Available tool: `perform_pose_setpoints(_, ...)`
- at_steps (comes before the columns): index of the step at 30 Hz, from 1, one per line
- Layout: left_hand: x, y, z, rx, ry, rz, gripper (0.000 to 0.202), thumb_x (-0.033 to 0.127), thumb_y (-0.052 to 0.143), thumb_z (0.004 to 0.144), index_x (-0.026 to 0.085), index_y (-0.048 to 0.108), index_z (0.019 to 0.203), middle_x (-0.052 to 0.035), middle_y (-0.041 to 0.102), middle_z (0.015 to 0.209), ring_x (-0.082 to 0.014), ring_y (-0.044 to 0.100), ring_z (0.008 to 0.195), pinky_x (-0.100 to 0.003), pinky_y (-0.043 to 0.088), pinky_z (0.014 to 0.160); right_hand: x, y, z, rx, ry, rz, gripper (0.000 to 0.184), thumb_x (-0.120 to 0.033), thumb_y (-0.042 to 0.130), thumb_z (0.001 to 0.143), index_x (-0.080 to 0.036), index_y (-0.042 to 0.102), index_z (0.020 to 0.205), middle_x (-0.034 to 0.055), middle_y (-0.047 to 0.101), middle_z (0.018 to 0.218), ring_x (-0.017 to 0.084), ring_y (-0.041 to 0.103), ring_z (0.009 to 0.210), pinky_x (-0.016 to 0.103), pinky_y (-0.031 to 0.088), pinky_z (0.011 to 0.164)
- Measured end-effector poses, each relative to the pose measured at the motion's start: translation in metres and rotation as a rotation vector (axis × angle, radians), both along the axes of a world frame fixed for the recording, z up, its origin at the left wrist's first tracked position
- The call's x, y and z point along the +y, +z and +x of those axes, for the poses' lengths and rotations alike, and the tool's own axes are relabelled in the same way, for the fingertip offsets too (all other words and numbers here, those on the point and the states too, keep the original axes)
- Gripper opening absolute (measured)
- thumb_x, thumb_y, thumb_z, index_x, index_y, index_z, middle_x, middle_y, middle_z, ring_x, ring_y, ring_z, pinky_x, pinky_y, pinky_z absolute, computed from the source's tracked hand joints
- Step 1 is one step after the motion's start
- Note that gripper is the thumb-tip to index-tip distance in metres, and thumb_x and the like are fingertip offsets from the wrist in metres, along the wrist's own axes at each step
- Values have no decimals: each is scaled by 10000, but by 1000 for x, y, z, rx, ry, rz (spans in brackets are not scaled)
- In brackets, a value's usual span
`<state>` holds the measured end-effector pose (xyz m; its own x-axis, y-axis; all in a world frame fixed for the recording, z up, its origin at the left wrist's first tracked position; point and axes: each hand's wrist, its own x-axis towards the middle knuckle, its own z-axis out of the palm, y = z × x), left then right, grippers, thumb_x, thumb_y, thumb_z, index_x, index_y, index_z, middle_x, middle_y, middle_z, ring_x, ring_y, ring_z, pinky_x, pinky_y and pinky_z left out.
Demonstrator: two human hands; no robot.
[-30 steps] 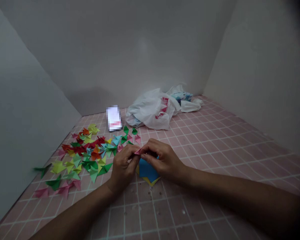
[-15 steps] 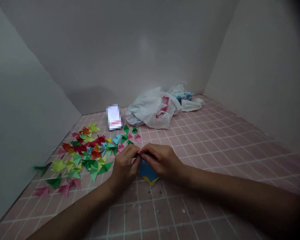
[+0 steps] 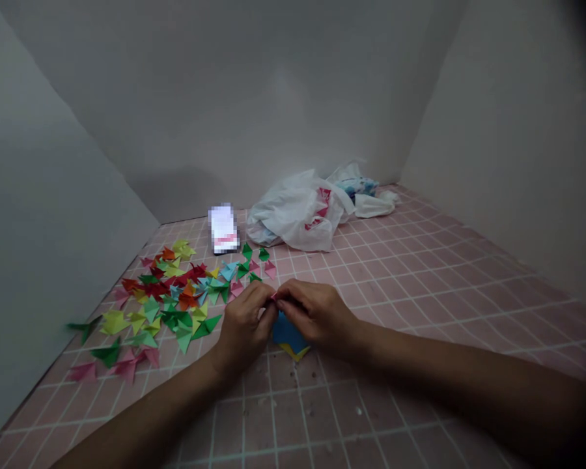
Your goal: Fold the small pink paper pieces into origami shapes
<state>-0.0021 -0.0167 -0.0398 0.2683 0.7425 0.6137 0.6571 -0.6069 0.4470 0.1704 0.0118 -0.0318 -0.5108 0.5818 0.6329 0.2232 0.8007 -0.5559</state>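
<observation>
Between my fingertips is a small piece of pink paper (image 3: 274, 297), mostly hidden by the fingers. My left hand (image 3: 247, 320) pinches it from the left, thumb and fingers closed. From the other side my right hand (image 3: 317, 317) pinches the same paper, its fingertips touching or nearly touching the left ones. Below both hands, blue paper (image 3: 290, 333) lies on yellow paper (image 3: 297, 353), whose corner sticks out toward me. Many folded paper birds (image 3: 178, 322) in green, red, yellow, pink and blue are spread left of my left hand.
A pink tiled surface (image 3: 420, 273) with white grid lines runs under everything. Toward the back stands a lit phone (image 3: 223, 229). Beside it lies a crumpled white plastic bag (image 3: 297, 212), with a blue-and-white packet (image 3: 359, 187) behind. Pale walls (image 3: 283, 117) enclose the back and sides.
Almost nothing differs. Both hands stay pinched on the pink paper, with only very slight finger movement and a tiny shift of the view.
</observation>
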Motion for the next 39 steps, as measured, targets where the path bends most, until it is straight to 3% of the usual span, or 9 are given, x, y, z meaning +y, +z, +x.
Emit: perform_pose_setpoints(39,-1,1,1,-19,5,-2,137,77,518,870,200,552,820,-18,605,762,-162,574,706,-273,445,648,4,3,0,9,38,-61,118,-128,499,934,-171,569,849,29,653,758,140,607,676,247,449,629)
